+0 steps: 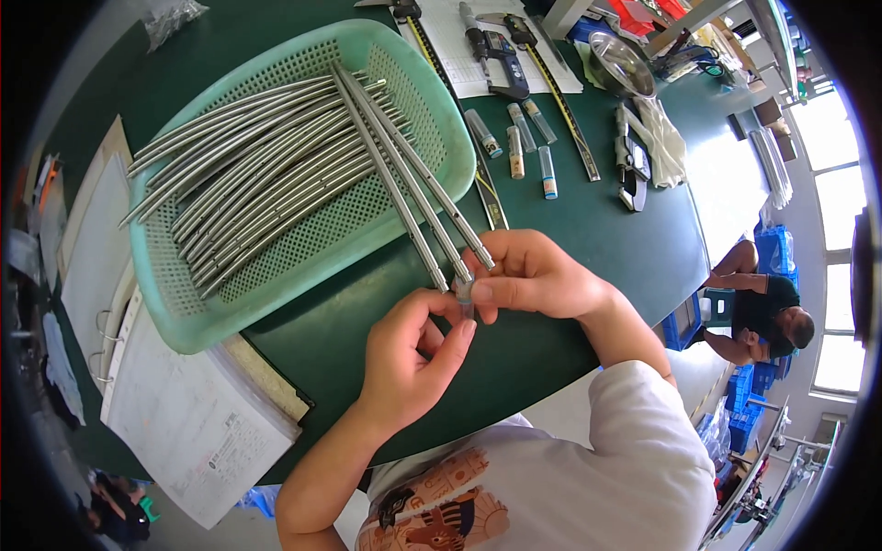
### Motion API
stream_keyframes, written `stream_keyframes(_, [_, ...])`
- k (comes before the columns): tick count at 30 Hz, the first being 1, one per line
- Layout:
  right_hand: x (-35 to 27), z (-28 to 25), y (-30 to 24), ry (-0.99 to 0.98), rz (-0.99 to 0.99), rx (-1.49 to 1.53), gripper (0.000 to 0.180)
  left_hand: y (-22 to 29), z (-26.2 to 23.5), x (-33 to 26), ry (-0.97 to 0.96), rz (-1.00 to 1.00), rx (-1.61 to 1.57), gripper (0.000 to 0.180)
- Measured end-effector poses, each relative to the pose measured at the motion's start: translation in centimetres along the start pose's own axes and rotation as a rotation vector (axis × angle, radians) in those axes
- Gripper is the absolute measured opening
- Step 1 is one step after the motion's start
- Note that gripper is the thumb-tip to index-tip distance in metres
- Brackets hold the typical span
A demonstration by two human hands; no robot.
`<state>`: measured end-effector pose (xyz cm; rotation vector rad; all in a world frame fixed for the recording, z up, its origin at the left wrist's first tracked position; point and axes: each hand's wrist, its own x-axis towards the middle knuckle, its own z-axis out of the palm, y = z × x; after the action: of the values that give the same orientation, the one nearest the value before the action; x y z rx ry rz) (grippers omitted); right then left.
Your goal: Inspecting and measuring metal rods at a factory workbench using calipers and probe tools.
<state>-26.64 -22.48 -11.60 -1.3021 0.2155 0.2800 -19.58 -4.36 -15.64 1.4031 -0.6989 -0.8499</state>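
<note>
Both hands meet over the dark green table [570, 230]: the right hand [537, 275], fingers curled, grips the near ends of three smooth, slightly curved metal tubes [404, 174] lying across the perforated mint plastic basket [276, 294], while the half-open left hand [413, 354] pinches what seems a small clear piece at their tips.

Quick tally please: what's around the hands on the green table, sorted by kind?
Metal rods held at the hands: 3
Green mesh basket: 1
Small vials: 5
Digital caliper: 1
Steel bowl: 1
Total: 11, leaving out the basket's rod pile, too overlapped to count.
</note>
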Motion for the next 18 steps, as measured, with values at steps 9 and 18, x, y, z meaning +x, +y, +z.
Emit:
stream_keyframes(9, [0.3,0.0,0.5,0.066,-0.069,0.013,0.018,0.5,-0.3,-0.1,-0.001,-0.102,-0.197,0.016])
stream_keyframes(18, [-0.4,-3.2,0.2,0.512,-0.301,-0.184,0.014,1.2,0.0,-0.2,0.015,-0.064,-0.048,0.025])
